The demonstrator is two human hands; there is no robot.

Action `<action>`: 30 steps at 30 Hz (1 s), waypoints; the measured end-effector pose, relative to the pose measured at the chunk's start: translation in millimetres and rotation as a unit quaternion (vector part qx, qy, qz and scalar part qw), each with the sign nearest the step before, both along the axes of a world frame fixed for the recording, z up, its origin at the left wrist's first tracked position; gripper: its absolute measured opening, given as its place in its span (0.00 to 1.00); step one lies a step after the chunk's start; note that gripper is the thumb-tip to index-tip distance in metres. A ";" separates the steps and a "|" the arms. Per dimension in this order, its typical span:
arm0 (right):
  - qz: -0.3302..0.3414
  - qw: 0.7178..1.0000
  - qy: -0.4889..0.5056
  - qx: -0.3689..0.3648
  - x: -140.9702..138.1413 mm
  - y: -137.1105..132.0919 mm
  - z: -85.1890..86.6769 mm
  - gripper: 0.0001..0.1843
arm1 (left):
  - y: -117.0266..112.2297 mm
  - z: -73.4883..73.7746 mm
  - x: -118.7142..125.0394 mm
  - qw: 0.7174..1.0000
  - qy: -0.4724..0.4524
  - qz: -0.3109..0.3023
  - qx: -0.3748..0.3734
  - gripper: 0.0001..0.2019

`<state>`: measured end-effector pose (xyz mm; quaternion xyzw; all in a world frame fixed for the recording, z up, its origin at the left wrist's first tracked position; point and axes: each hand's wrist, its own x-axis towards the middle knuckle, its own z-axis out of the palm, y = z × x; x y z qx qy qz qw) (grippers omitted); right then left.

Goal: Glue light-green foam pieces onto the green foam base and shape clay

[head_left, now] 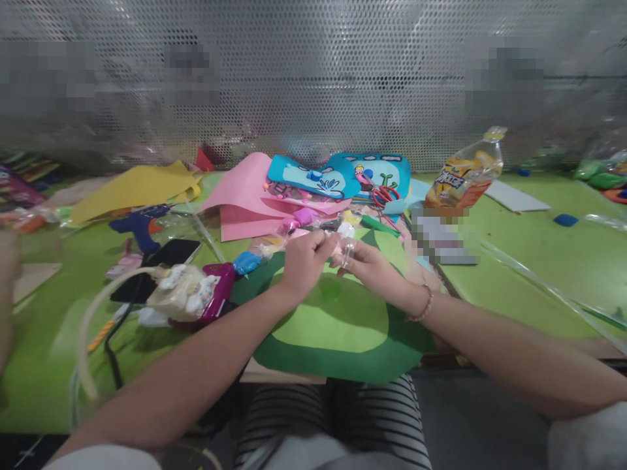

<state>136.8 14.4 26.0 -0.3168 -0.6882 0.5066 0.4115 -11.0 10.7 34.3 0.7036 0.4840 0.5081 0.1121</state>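
My left hand [306,261] and my right hand [375,269] meet above a green paper cutout, fingers pinched together. Between them is a small clear plastic wrapper [347,253] with something pale pink at it; the fingers partly hide this. Below lies the cutout, a light green shape [328,323] on a larger dark green sheet [392,365]. A small bright green patch [331,288] shows on it under my hands. Just beyond my fingers are a white lump [346,230] and several small coloured packets, among them a purple one [306,216] and a blue one [246,262].
Left are a phone [186,251], a blue glue gun [140,228] and a cream bag [181,294] with a handle. Behind lie pink paper [240,189], a blue decorated cutout [308,176] and red scissors [386,194]. A bottle [465,170] stands right. Another person's arm [6,294] is at the left edge.
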 end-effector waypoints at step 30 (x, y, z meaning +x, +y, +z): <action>0.271 0.911 0.086 -0.299 33.4 14.4 16.3 0.11 | -3.0 22.0 -14.1 0.798 -0.198 -0.455 -0.341 0.25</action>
